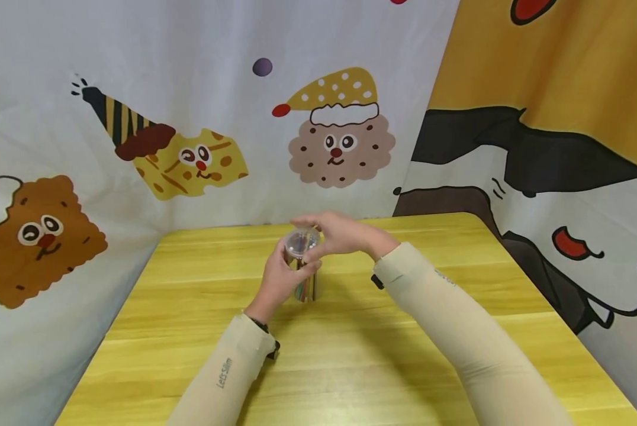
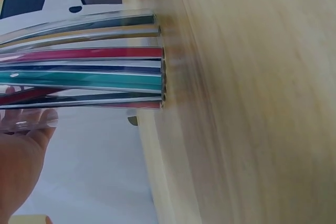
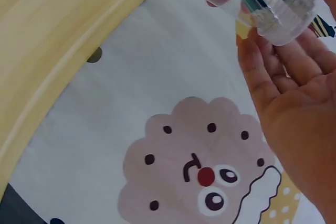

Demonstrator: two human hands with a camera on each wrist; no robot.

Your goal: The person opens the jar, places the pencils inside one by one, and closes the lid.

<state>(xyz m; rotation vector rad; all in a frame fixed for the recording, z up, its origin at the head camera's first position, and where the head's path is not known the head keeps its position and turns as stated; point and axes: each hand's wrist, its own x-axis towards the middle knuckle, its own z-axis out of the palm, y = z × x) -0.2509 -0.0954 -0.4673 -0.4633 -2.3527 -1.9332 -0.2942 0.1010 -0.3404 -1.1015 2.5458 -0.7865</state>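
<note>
A clear cylindrical container [image 1: 305,290] stands upright on the table, with several slim pen-like sticks [image 2: 105,81] in red, teal, dark and yellowish tones inside. My left hand [image 1: 280,277] grips its upper side, thumb across the front. At the top, my right hand [image 1: 345,234] holds the round transparent lid [image 1: 300,242] between thumb and fingers. In the right wrist view, the curved fingers of that hand lie close around the clear rim [image 3: 286,34]. Whether the lid is loose from the container cannot be told.
The yellow wood-grain table [image 1: 393,367] extends around both forearms. Behind it hangs a pale curtain [image 1: 206,71] printed with cartoon biscuits and cheese. Each wrist carries a dark strap or small device [image 1: 273,350].
</note>
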